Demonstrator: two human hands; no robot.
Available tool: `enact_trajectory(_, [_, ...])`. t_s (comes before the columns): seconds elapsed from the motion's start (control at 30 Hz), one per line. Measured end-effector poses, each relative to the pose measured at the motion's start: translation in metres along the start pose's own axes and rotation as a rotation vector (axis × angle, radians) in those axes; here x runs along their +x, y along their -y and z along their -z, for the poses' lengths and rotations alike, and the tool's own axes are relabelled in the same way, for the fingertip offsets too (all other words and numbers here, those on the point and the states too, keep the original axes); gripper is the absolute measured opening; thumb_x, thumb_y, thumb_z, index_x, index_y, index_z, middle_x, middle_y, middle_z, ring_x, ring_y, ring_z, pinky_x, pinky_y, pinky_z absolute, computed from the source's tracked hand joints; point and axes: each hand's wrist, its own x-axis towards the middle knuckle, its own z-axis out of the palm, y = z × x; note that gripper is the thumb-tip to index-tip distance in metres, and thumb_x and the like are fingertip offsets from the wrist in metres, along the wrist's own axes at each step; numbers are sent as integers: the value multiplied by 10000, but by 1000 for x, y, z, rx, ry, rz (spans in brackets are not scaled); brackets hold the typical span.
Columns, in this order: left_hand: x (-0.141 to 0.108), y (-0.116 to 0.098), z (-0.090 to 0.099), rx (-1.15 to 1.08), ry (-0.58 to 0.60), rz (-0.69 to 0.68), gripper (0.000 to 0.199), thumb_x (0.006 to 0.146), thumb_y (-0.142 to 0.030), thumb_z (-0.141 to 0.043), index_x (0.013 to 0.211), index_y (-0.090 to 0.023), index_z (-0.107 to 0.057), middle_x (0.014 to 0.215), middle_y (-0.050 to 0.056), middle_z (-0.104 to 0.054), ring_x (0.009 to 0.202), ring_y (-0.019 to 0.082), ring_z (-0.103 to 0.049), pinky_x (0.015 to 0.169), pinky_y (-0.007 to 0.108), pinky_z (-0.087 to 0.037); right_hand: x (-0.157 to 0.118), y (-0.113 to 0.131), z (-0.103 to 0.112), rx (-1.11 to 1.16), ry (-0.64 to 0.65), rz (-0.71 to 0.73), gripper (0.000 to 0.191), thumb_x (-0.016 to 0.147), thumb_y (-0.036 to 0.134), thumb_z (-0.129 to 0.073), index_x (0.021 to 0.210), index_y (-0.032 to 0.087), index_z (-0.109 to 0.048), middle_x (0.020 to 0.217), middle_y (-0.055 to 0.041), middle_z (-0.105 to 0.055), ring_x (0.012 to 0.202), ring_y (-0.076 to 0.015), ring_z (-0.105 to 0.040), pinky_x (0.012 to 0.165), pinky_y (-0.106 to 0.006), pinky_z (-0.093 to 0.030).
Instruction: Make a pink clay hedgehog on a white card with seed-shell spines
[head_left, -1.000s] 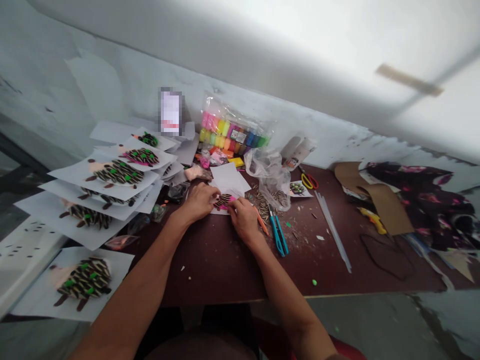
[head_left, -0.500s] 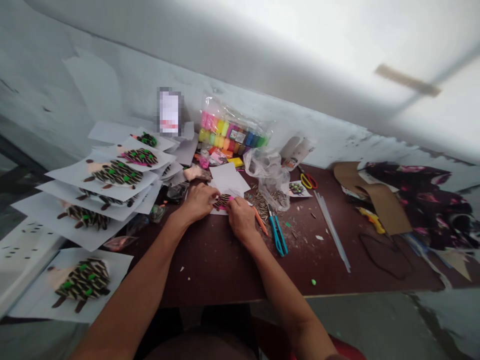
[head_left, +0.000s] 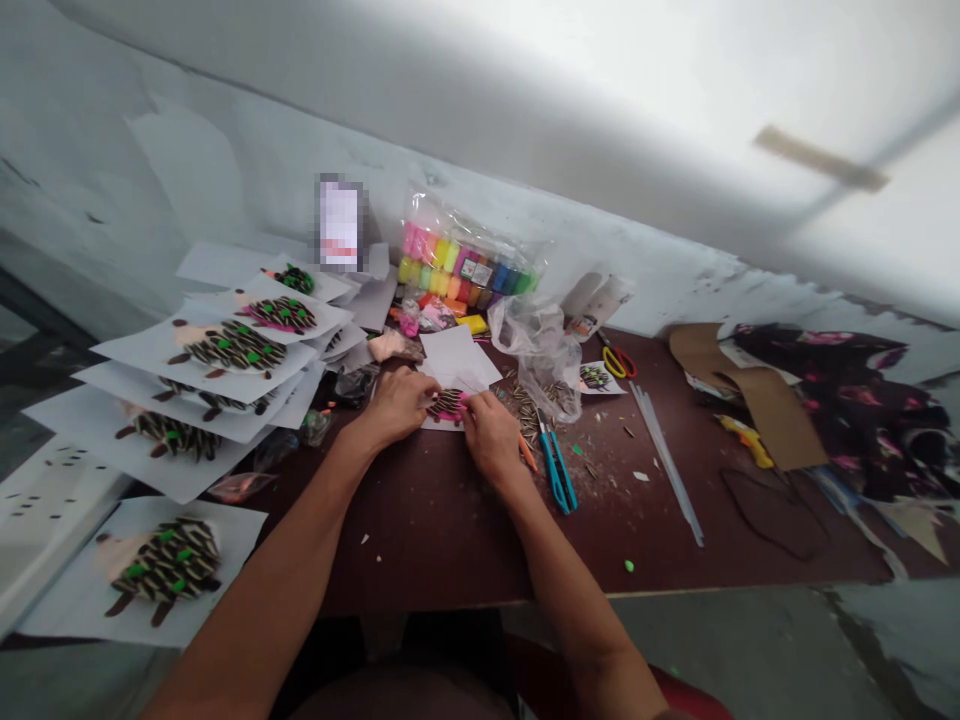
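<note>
The left hand (head_left: 393, 408) and right hand (head_left: 490, 438) sit just apart, both narrowly closed over a small seed hedgehog (head_left: 448, 404) with a pink patch. The left fingers (head_left: 422, 396) press against its left side, and the right fingers (head_left: 469, 410) pinch at its right side. The fingertips cover part of it, so the exact grip is hard to make out. The hedgehog lies on a white sheet (head_left: 442, 423), and more loose paper (head_left: 456, 358) rises just beyond the fingers.

Past the right fingers, a clear bag (head_left: 543, 362) holds striped seeds, with more spilled beside it. A pack of clay (head_left: 465, 262) stands farther on, its colored blocks showing through the plastic. Nearer the right hand lie a blue cutter (head_left: 556, 473) and an orange pencil (head_left: 528, 453), partly hidden by the hand. Red-handled scissors (head_left: 619, 362) are well beyond them.

Left of the left fingers, finished seed hedgehogs on paper (head_left: 232, 345) overlap in a messy pile, reaching the brown table (head_left: 420, 550) edge. Beyond the pile, a pixelated card (head_left: 341, 225) stands too blurred to read. Far right of the fingers, cardboard (head_left: 757, 395) lies against floral cloth (head_left: 847, 410), cut off by the frame.
</note>
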Motion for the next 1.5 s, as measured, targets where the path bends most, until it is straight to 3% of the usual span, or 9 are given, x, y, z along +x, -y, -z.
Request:
enact_trajectory(0.17, [1,-2,0,-12,-14,10,302,801,-121,-591,1012,-231,-776,1032,84,-766,987,285,-641,866,385,-471,2,-22,13,25,-94,-169,214,1003,212,-518,1021,197,-731,1041,-77,-703,892,-186,-635,742,-262,-415])
enact_trajectory(0.3, [1,-2,2,-22,-14,22,273,826,-150,-584,1007,-219,-777,950,91,-757,971,281,-647,866,382,-472,5,-43,20,-11,-99,-316,220,980,197,-542,1044,199,-752,1071,-78,-717,899,-186,-639,736,-263,-413])
enact_trajectory(0.5, [3,3,-3,-102,-85,5,308,795,-123,-556,1008,-208,-760,1024,84,-754,993,255,-644,935,395,-490,2,-61,23,-33,-102,-381,231,936,204,-580,1048,222,-781,1057,-74,-727,907,-196,-651,752,-271,-439])
enact_trajectory(0.73, [8,20,-4,-171,-197,17,399,723,-64,-486,1002,-177,-747,1014,78,-754,992,251,-660,938,403,-535,6,-67,18,-9,-85,-343,244,959,227,-563,1044,219,-792,1061,-77,-740,931,-193,-668,783,-266,-459])
enact_trajectory(1.13, [8,23,-11,-112,-181,60,387,753,-60,-486,992,-165,-772,1048,105,-763,1043,274,-670,982,415,-536,32,-64,14,-48,31,-160,310,941,172,-551,1123,242,-793,1083,-73,-725,987,-189,-662,815,-250,-445])
enact_trajectory(1.4, [9,27,-12,-97,-192,60,381,770,-74,-494,996,-187,-779,1054,85,-767,1057,263,-671,1002,415,-540,31,-66,13,-44,26,-159,264,952,199,-564,1089,229,-787,1081,-84,-718,991,-196,-657,833,-258,-456])
enact_trajectory(1.5, [8,27,-12,-105,-193,58,387,774,-72,-493,1008,-188,-778,1066,90,-767,1061,265,-670,1003,423,-540,32,-68,16,-13,-8,-188,305,979,205,-521,1158,213,-769,1093,-99,-723,996,-205,-659,857,-268,-464])
